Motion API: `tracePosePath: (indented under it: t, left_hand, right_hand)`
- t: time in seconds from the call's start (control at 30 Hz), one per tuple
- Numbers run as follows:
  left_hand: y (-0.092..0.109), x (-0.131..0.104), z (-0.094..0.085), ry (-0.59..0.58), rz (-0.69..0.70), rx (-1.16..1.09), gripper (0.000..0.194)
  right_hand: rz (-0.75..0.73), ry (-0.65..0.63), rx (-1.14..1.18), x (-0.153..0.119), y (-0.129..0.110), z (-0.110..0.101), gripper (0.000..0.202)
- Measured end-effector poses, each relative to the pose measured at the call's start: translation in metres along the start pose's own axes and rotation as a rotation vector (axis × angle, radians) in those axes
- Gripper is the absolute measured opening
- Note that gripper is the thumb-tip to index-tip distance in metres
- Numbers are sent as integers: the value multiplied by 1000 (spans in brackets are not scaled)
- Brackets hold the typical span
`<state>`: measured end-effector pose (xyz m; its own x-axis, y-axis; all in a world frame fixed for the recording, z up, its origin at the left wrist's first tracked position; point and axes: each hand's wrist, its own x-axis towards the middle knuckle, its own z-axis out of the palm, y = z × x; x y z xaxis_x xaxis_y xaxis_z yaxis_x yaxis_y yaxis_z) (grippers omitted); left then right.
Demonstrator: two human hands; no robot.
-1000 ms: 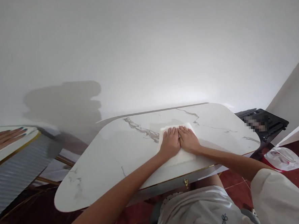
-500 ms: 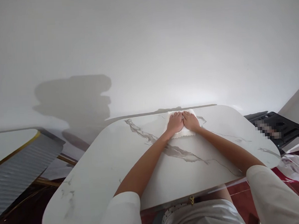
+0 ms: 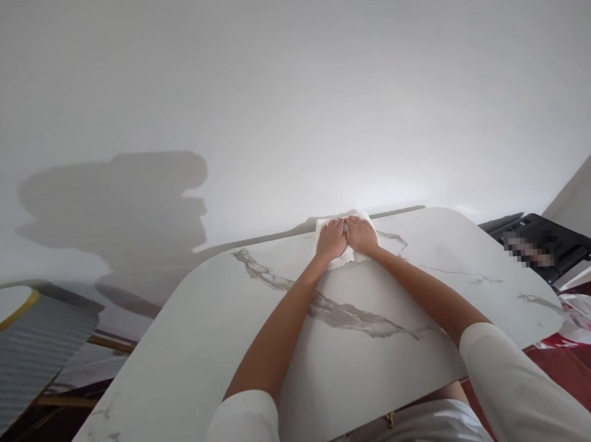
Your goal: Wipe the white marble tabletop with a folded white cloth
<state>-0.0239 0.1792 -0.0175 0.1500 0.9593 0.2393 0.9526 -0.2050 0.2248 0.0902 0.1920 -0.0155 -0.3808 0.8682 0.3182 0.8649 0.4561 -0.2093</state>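
Observation:
Far out in front of me, a white cloth (image 3: 350, 260) with a scalloped edge lies on a white, grey-veined marble-look tabletop (image 3: 222, 332), at its back edge beside the wall. My left hand (image 3: 332, 240) rests flat on the cloth, fingers stretched forward. Touching it, my right hand (image 3: 361, 235) presses on the cloth in the same way, with the fingertips of both hands close together. Both arms reach straight across the tabletop. Most of the cloth's middle is hidden under the hands.
A white wall (image 3: 288, 101) stands right behind the tabletop, with shadows on it. At left is another table (image 3: 3, 309) with a gold edge and ribbed grey side. A black case-like object (image 3: 571, 237) and a clear plastic bag (image 3: 589, 320) are at right, above a red floor (image 3: 560, 378).
Both hands and the cloth have slid a little to the left along the back edge. The view has shifted slightly, and the wall shadow has moved left.

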Motion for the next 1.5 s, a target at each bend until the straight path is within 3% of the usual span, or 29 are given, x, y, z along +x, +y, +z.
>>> tracePosePath:
  t: [0.43, 0.7, 0.9, 1.17, 1.33, 1.5]
  left_hand:
    - [5, -54, -10, 49, -33, 87, 43]
    - [38, -107, -19, -26, -6, 75, 47]
    - [67, -153, -23, -11, 6, 55, 49]
    - [96, -193, -25, 18, 21, 49, 48]
    - [107, -222, -32, 9, 37, 62, 51]
    - [102, -240, -40, 12, 43, 79, 50]
  right_hand:
    - [-62, -60, 24, -42, -26, -8, 46]
    - [-66, -39, 4, -108, -35, -32, 47]
    - [-83, -81, 7, -155, -37, -47, 49]
    - [-81, -113, -5, -201, -39, -65, 51]
    - [-89, -140, -23, -228, -47, -72, 52]
    - [-92, -163, -28, -237, -65, -75, 53]
